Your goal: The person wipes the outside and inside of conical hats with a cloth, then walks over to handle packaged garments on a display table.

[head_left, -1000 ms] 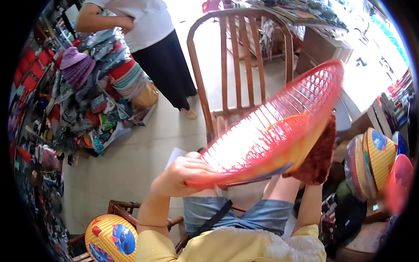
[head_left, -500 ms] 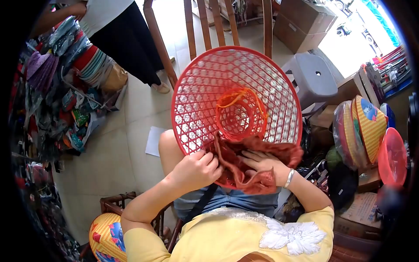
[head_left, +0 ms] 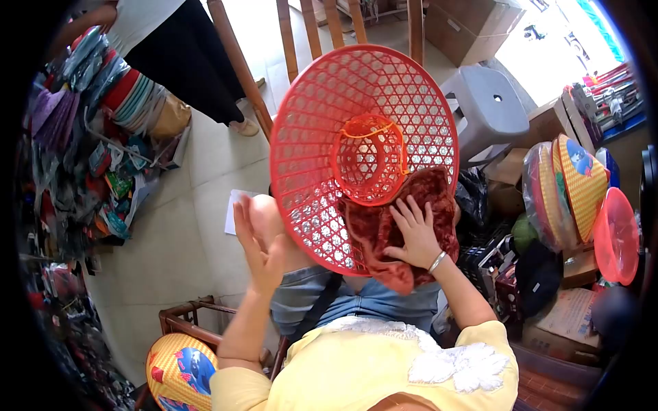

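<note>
A red openwork conical hat (head_left: 308, 157) rests on my lap with its hollow side up. Inside it sits a small red ring-shaped headband (head_left: 348, 179) with an orange cord (head_left: 367, 133). A dark red plush cloth (head_left: 367, 229) lies over the hat's lower right part and hangs past the rim. My right hand (head_left: 417, 233), a bracelet at its wrist, lies flat on the cloth with fingers spread. Left of the rim, my left hand (head_left: 262, 250) is raised, fingers stretched out, holding nothing.
Bagged goods (head_left: 103, 157) pile up on the left, near a standing person (head_left: 192, 55). A wooden chair back (head_left: 288, 41) and a grey stool (head_left: 486, 103) stand ahead. Yellow conical hats (head_left: 572, 185), a pink basin (head_left: 615, 236) and cartons (head_left: 562, 322) are on the right.
My left hand has let go of the cloth and moved left, opening. My right hand has spread the bunched cloth flatter over the hat's right side. The hat has tilted slightly.
</note>
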A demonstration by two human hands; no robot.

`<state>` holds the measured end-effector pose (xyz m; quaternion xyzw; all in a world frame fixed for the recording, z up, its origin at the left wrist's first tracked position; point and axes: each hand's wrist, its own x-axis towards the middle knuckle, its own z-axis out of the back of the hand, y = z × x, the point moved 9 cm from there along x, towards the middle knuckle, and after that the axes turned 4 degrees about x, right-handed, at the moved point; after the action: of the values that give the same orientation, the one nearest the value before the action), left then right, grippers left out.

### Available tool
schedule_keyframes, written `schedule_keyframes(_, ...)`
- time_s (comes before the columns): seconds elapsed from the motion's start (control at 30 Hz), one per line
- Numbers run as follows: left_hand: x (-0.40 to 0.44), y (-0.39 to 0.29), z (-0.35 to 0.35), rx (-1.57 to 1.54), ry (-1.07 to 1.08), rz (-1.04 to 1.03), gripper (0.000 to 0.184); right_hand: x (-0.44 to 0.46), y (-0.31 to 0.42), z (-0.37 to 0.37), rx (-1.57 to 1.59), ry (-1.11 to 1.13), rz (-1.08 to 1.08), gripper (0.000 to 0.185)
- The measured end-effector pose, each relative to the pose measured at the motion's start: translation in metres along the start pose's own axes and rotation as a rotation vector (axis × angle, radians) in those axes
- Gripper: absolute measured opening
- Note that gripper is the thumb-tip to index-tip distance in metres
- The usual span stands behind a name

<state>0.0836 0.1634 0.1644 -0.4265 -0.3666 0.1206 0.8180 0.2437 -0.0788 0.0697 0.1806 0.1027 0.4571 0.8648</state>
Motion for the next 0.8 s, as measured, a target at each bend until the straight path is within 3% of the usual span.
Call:
schedule_keyframes(0.03, -0.015, 0.03, -0.014, -0.629, -0.077, 0.345, 0.069, -0.002, 0.005, 0.0, 0.059, 0.008, -0.003, 0.092)
schedule_keyframes(0.07, -0.014, 0.019, -0.035, -0.682, -0.094, 0.52, 0.075, -0.003, 0.01, 0.002, 0.066, -0.021, -0.003, 0.083)
schedule_keyframes(0.1, -0.071, 0.043, -0.054, -0.5, -0.063, 0.755, 0.077, -0.005, 0.004, 0.0, 0.067, -0.024, -0.015, 0.083)
schedule_keyframes(0.13, -0.096, 0.044, -0.054, -0.156, -0.046, 0.445, 0.077, -0.005, -0.005, -0.001, 0.062, -0.036, -0.013, 0.073)
schedule_keyframes(0.17, -0.107, 0.045, -0.06, -0.382, -0.108, 0.6, 0.076, -0.003, -0.008, 0.001, 0.058, -0.043, -0.011, 0.062)
schedule_keyframes(0.2, -0.116, 0.051, -0.066, -0.564, -0.158, 0.731, 0.065, -0.002, -0.007, 0.011, 0.025, -0.119, 0.019, 0.036)
schedule_keyframes(0.23, -0.113, 0.052, -0.064, -0.564, -0.161, 0.737, 0.065, -0.001, -0.009, 0.008, 0.025, -0.113, 0.019, 0.036)
schedule_keyframes(0.3, -0.117, 0.065, -0.093, -0.939, -0.098, 1.096, 0.053, 0.002, -0.012, 0.002, 0.013, -0.118, 0.058, 0.023)
schedule_keyframes(0.33, -0.115, 0.065, -0.096, -0.892, -0.092, 1.123, 0.038, 0.004, -0.003, 0.01, -0.016, -0.178, 0.106, 0.016)
schedule_keyframes(0.37, -0.118, 0.068, -0.096, -0.894, -0.095, 1.116, 0.038, 0.007, -0.007, 0.011, -0.019, -0.183, 0.111, 0.016)
schedule_keyframes(0.43, -0.135, 0.082, -0.113, -0.782, 0.165, 1.049, 0.044, 0.014, -0.03, 0.02, -0.175, -0.235, 0.092, 0.01)
schedule_keyframes(0.47, -0.137, 0.089, -0.116, -0.668, 0.223, 0.867, 0.043, 0.017, -0.046, 0.038, -0.207, -0.328, 0.059, 0.009)
schedule_keyframes(0.57, -0.116, 0.068, -0.112, -0.823, 0.11, 0.972, 0.031, 0.018, -0.065, 0.097, -0.281, -0.636, -0.031, 0.01)
schedule_keyframes(0.63, -0.11, 0.069, -0.112, -0.761, 0.105, 0.891, 0.03, 0.021, -0.068, 0.083, -0.183, -0.594, -0.087, 0.016)
schedule_keyframes(0.67, -0.105, 0.067, -0.11, -0.724, 0.1, 0.869, 0.03, 0.024, -0.067, 0.065, -0.101, -0.512, -0.172, 0.025)
schedule_keyframes(0.77, -0.1, 0.063, -0.106, -0.657, 0.077, 0.833, 0.026, 0.023, -0.018, 0.02, 0.045, -0.324, -0.154, 0.059)
schedule_keyframes(0.8, -0.112, 0.069, -0.113, -0.554, 0.159, 0.806, 0.028, 0.02, 0.006, 0.012, 0.145, -0.347, -0.124, 0.056)
